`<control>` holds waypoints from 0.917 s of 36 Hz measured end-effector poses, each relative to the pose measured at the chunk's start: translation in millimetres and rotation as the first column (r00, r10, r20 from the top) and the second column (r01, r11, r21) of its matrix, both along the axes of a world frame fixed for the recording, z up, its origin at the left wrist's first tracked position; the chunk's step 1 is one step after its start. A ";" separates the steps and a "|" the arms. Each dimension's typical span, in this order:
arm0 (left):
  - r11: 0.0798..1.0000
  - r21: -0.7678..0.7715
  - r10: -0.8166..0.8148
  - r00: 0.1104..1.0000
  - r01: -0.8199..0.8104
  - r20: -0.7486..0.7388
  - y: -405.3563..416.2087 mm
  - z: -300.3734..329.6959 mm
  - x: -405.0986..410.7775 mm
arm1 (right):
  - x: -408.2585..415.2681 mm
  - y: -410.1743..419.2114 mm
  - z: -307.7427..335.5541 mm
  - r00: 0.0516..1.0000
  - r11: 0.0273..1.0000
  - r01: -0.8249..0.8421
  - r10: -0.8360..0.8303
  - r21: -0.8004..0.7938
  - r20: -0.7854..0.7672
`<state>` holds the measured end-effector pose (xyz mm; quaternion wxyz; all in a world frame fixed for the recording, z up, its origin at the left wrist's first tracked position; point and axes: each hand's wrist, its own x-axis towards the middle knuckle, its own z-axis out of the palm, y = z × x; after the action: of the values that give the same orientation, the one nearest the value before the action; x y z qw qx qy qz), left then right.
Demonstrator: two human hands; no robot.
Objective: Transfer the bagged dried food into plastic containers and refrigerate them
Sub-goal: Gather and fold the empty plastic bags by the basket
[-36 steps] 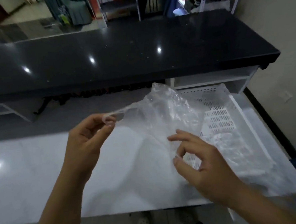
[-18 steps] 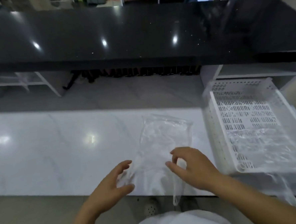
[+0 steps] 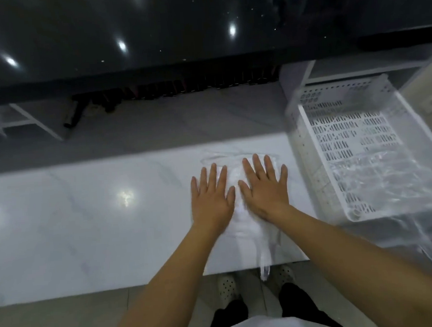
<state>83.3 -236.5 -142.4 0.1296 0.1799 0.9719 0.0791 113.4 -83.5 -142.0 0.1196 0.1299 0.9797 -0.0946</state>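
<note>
Pressing flat: left hand [image 3: 211,196] and right hand [image 3: 265,188], fingers spread, lay side by side atop bag [image 3: 241,227]; long axis ran toward counter [image 3: 87,221] edge.

Side by side on the plastic bag [image 3: 233,177], left hand [image 3: 210,197] and right hand [image 3: 264,189], fingers flat, thumbs nearly touching; bag on the near counter [image 3: 87,221], its tail hanging over the front edge; to the right — a slotted tray [image 3: 307,142] holding more plastic film [image 3: 387,178]; behind, higher up — a second countertop [image 3: 151,28]
</note>
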 end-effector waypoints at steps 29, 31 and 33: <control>0.820 0.299 -0.557 0.800 0.488 0.221 257.0 120.8 15.7 | 213.4 212.7 130.8 0.890 0.874 0.450 -0.455 -0.182 0.012; 0.851 0.216 -0.525 0.799 0.479 0.293 281.5 110.5 8.1 | 220.3 217.6 125.1 0.891 0.872 0.450 -0.453 -0.192 0.028; 0.867 0.111 -0.496 0.820 0.486 0.284 297.1 99.3 2.7 | 223.6 221.0 122.5 0.893 0.871 0.446 -0.447 -0.207 0.045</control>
<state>86.0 60.6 -43.1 0.2901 0.4119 0.8595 0.0859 337.0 137.5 -19.5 0.1054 0.3390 0.9077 -0.2236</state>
